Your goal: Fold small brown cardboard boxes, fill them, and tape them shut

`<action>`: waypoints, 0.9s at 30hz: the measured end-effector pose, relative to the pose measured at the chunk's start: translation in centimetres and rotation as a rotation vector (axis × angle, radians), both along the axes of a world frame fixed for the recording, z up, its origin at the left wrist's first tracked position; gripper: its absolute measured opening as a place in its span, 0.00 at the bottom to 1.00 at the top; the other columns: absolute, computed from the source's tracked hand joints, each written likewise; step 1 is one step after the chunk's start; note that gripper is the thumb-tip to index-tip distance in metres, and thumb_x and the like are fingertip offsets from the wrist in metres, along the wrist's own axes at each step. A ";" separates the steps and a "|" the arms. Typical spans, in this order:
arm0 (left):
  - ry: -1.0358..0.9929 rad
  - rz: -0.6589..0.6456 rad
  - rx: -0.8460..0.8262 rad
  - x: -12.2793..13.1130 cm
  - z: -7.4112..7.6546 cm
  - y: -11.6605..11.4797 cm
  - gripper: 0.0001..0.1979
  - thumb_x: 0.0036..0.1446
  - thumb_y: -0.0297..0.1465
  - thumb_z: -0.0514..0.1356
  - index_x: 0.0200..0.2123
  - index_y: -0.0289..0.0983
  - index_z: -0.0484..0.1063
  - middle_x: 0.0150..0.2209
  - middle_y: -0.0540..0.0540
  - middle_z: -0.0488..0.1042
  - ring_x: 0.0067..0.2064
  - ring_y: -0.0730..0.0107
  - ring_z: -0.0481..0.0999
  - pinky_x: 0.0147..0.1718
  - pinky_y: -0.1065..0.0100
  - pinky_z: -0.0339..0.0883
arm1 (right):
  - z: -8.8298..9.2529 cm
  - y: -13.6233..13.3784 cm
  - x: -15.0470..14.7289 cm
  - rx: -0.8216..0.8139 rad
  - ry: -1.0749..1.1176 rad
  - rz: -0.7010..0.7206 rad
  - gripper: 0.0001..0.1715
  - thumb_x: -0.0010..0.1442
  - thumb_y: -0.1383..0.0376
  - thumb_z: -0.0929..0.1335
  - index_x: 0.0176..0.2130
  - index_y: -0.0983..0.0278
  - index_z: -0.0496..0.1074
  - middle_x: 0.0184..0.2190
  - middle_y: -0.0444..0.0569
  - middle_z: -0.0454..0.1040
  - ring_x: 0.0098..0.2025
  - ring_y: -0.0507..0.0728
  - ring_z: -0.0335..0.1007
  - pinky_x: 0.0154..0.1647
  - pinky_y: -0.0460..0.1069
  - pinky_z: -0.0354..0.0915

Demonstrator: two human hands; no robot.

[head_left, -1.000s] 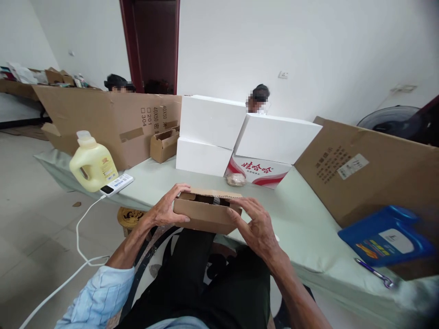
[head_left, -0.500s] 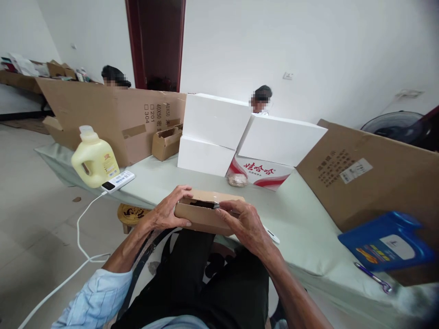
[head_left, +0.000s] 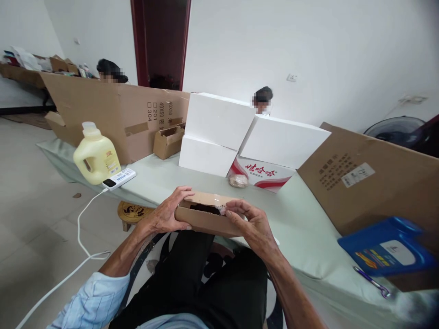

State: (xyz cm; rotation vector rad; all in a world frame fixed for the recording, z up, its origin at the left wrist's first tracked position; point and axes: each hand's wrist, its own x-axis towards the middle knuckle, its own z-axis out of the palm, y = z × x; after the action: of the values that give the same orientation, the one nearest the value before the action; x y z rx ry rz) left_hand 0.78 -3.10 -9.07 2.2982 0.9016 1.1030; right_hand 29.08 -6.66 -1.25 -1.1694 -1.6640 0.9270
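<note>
A long narrow cardboard box [head_left: 202, 220] rests at the table's near edge, just above my lap, with a dark gap along its top. My left hand [head_left: 171, 211] grips its left end, thumb on the near side and fingers over the top. At the right part of the gap, my right hand [head_left: 248, 221] pinches a small piece of clear tape [head_left: 221, 209] between thumb and fingers. What lies inside the box is too dark to make out. A roll of tape [head_left: 238, 181] lies beyond the box, in front of a red and white carton [head_left: 264, 173].
White boxes [head_left: 216, 121] stand stacked at the back. A yellow jug [head_left: 98, 157] and a white power bank [head_left: 119, 179] with a cable are at left. At right lie a blue bottle [head_left: 387, 249] and a purple-handled tool [head_left: 372, 281]. Two people sit beyond the cardboard.
My right hand has moved slightly right along the box, drawing the tape piece with it. The dark gap looks longer. My left hand keeps its grip.
</note>
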 end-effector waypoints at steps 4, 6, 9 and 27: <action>-0.002 0.002 -0.004 0.0 0.0 -0.3 0.46 0.52 0.36 0.76 0.69 0.46 0.58 0.71 0.35 0.57 0.73 0.41 0.61 0.69 0.42 0.61 | -0.2 0.0 0.2 -0.013 0.028 -0.014 0.20 0.56 0.50 0.76 0.40 0.61 0.79 0.39 0.52 0.84 0.43 0.60 0.79 0.45 0.52 0.71; 0.007 -0.001 0.000 0.0 0.0 -0.5 0.46 0.53 0.36 0.76 0.69 0.46 0.58 0.72 0.35 0.57 0.73 0.41 0.60 0.69 0.41 0.61 | -0.1 0.0 0.4 -0.004 0.003 -0.007 0.17 0.57 0.52 0.76 0.40 0.61 0.80 0.40 0.51 0.84 0.43 0.60 0.79 0.46 0.52 0.71; 0.021 -0.003 0.003 0.0 0.1 -0.5 0.45 0.53 0.35 0.76 0.69 0.46 0.58 0.71 0.34 0.57 0.73 0.41 0.60 0.69 0.41 0.61 | 0.4 0.1 0.7 0.052 -0.088 0.047 0.12 0.58 0.58 0.73 0.41 0.59 0.81 0.42 0.49 0.84 0.46 0.60 0.78 0.51 0.53 0.70; 0.048 -0.010 -0.029 0.1 0.9 -0.9 0.45 0.51 0.32 0.76 0.68 0.46 0.59 0.71 0.35 0.57 0.72 0.41 0.62 0.68 0.41 0.62 | 1.6 1.7 1.1 0.282 -0.508 0.088 0.23 0.61 0.62 0.72 0.55 0.60 0.79 0.37 0.46 0.73 0.38 0.56 0.70 0.41 0.51 0.67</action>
State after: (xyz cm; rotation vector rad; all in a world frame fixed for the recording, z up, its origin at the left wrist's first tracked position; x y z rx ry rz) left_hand 0.93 -3.99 -8.14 2.3125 0.9175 1.0280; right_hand 30.14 -5.00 0.38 -1.2043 -2.1820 0.4380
